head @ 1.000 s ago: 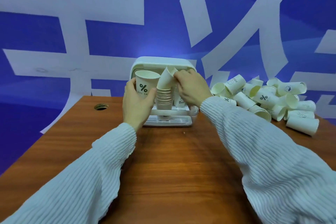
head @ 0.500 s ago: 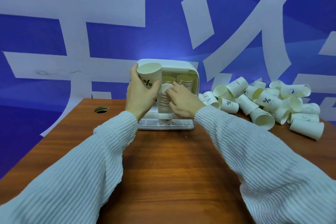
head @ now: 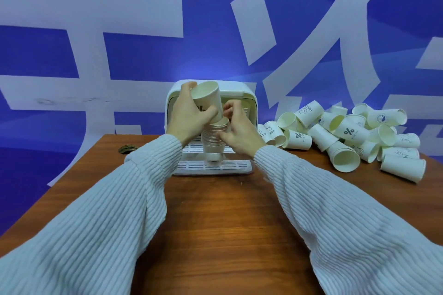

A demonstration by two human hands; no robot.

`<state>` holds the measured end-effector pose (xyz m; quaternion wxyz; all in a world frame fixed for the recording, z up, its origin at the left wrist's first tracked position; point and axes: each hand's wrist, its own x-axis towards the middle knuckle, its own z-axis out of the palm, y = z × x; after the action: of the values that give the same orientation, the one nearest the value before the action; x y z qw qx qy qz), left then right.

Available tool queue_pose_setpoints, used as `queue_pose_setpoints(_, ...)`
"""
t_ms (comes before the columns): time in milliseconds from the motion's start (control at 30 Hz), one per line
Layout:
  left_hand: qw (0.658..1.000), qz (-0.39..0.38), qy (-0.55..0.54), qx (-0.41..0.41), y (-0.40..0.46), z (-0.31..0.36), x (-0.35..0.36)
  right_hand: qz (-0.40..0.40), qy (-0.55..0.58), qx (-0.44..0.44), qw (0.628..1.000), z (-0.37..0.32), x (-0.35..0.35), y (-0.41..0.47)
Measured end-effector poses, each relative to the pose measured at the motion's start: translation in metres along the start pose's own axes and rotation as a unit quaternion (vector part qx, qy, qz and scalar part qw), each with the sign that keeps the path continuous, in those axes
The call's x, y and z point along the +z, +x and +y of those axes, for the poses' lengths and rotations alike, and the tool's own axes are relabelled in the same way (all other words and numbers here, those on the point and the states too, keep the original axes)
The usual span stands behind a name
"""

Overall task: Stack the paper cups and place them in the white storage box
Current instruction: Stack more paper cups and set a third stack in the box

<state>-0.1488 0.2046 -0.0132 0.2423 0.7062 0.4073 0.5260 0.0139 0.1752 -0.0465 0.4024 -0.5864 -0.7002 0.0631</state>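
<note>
Left hand [head: 189,116] (firm grip) around paper cup [head: 208,99] above stack [head: 214,137].

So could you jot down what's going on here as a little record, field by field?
surface: wooden table
left hand: grips a single paper cup, tilted, its base at the top of the stack
right hand: steadies the stack of cups, fingers near its rim
stack position: upright in front of the white storage box, on its slotted tray
loose cups: a heap on the table to the right, most lying on their sides
backdrop: blue wall with large white characters
</note>
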Motion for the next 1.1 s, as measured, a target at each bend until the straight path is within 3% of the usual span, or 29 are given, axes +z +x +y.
queue_pose_setpoints(267, 0.985, -0.114, 0.130, 0.003, 0.004, -0.012, 0.004, -0.014, 0.069, 0.004, 0.997, -0.006, 0.001, 0.002)
queue_pose_setpoints(400, 0.962, -0.183, 0.203, -0.007, -0.004, -0.031, 0.012, -0.059, -0.007, 0.021, 0.998, -0.005, 0.001, -0.003)
queue_pose_setpoints(600, 0.953, -0.206, 0.222, -0.018, -0.006, -0.036, 0.013, -0.091, 0.025, 0.043, 0.995, 0.000, 0.016, -0.020)
queue_pose_setpoints(733, 0.954, -0.164, 0.249, -0.015, -0.009, -0.038, 0.023, -0.048, 0.055, 0.056, 0.996, 0.004, 0.021, -0.039)
queue_pose_setpoints(867, 0.959, -0.070, 0.263, -0.080, -0.004, -0.043, 0.023, -0.056, 0.046, 0.065, 0.995, 0.004, 0.019, -0.046)
queue_pose_setpoints(1100, 0.944, -0.004, 0.295, -0.148, 0.023, -0.054, 0.027, -0.082, -0.005, 0.058, 0.995, 0.006, 0.020, -0.042)
